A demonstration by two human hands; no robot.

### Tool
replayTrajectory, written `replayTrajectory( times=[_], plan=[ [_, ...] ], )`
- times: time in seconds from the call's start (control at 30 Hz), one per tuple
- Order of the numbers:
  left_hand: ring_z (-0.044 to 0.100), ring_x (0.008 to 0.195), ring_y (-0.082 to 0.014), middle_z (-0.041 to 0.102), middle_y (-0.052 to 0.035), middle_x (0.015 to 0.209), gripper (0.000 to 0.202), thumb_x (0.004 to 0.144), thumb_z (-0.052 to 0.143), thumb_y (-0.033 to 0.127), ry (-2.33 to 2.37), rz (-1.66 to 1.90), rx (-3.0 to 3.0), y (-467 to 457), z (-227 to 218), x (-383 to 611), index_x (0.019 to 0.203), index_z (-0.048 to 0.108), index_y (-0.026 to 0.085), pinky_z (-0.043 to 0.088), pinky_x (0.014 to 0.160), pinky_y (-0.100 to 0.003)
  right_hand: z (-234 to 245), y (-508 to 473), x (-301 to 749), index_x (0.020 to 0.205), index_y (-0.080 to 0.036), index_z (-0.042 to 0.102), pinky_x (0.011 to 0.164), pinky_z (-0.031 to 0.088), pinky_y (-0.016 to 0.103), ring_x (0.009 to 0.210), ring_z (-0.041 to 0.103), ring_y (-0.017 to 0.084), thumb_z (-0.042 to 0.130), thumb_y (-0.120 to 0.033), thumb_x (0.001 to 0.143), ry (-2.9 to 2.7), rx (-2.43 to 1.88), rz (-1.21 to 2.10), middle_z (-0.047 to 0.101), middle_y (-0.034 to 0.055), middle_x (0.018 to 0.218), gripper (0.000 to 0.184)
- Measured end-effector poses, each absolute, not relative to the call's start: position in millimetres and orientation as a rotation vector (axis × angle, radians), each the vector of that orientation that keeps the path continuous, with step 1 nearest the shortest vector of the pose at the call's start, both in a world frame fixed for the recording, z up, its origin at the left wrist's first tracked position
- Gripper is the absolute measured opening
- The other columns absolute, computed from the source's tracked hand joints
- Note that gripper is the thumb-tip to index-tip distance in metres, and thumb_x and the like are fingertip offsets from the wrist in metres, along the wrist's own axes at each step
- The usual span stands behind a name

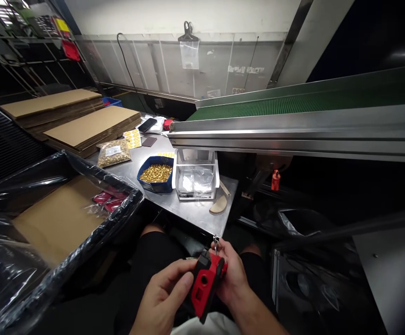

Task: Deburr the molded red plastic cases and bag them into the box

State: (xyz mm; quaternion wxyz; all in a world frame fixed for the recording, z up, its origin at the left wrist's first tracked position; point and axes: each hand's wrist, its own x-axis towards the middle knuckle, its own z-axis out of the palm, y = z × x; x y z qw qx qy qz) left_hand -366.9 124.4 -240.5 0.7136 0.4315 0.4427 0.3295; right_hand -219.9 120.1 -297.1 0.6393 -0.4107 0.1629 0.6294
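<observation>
Hands are both busy on one small part right now, low in the frame over the person's lap. The left hand (pixel 165 298) is curled around the lower body of a red and black plastic gadget (pixel 205 284), thumb pressed along its side, so it's closed and gripping. The right hand (pixel 232 272) is wrapped round the top end from the other side, fingers pinched up near a little metal ring (pixel 216 240) that sticks out of the gadget's tip. Can't tell if the ring is already seated or just being held there, it's too small.

My read: this looks like the fitting step, getting that metal bit onto or through the top of the piece. Whatever comes after probably needs the left hand to keep the body steady while the right does the fiddly fingertip work, since the ring is tiny.

Up on the steel worktop (pixel 202 214) there's a blue tray (pixel 146 184) full of brass-coloured bits, a clear plastic box (pixel 195 179) just beside it, and a bag of the same brass bits (pixel 113 153) further back. A green conveyor (pixel 293 104) runs off to the right. On the left a carton lined with black plastic (pixel 59 218) has a few red bagged pieces (pixel 106 200) lying in it.
</observation>
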Motion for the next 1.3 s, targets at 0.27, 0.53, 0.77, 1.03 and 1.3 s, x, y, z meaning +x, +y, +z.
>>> replayTrajectory(
  times=[0.27,0.53,0.77,1.03,1.3],
  plan=[
    [0.044,0.052,-0.0106,0.052,0.0011,0.056,0.047,0.083,0.066,0.057,1.2,0.714,1.23,128,-249,-369,0.064,0.058,0.015,0.037,0.048,-0.018,-284,120,-217,0.071,-0.016,0.061,0.046,0.036,0.017,0.049,0.041,0.007,0.071,-0.046,0.078,0.129,-1.047,1.189,0.05,-0.0042,0.055,0.032],
    [0.063,0.094,-0.0242,0.068,-0.0034,0.095,0.028,0.081,0.071,0.045,1.179,0.807,1.388,114,-238,-364,0.1,0.067,0.024,0.047,0.083,-0.026,-278,116,-206,0.07,-0.024,0.055,0.057,0.041,0.026,0.057,0.042,0.014,0.055,-0.052,0.089,-0.281,-1.298,0.962,0.048,-0.0028,0.063,0.034],
    [0.063,0.089,-0.0239,0.068,-0.0027,0.098,0.037,0.078,0.074,0.047,1.141,0.883,1.531,108,-251,-370,0.108,0.066,0.028,0.046,0.082,-0.028,-263,110,-214,0.071,-0.023,0.047,0.059,0.04,0.026,0.058,0.041,0.013,0.044,-0.054,0.095,-0.429,-1.385,0.931,0.044,-0.0036,0.064,0.039],
    [0.056,0.07,-0.0197,0.06,-0.003,0.074,0.034,0.081,0.069,0.053,1.169,0.564,1.673,124,-246,-378,0.075,0.061,0.02,0.043,0.066,-0.026,-253,92,-215,0.085,-0.023,0.055,0.058,0.041,0.027,0.057,0.045,0.014,0.039,-0.048,0.098,-0.717,-1.352,0.881,0.05,-0.0022,0.065,0.032],
    [0.06,0.11,-0.0311,0.065,-0.012,0.119,0.069,0.073,0.079,0.054,0.636,0.294,1.1,146,-243,-374,0.128,0.06,0.019,0.048,0.098,-0.038,-247,85,-227,0.092,-0.026,0.062,0.065,0.044,0.031,0.065,0.056,0.018,0.043,-0.041,0.096,-1.029,-1.345,0.811,0.063,0.0016,0.073,0.026]
  ],
)
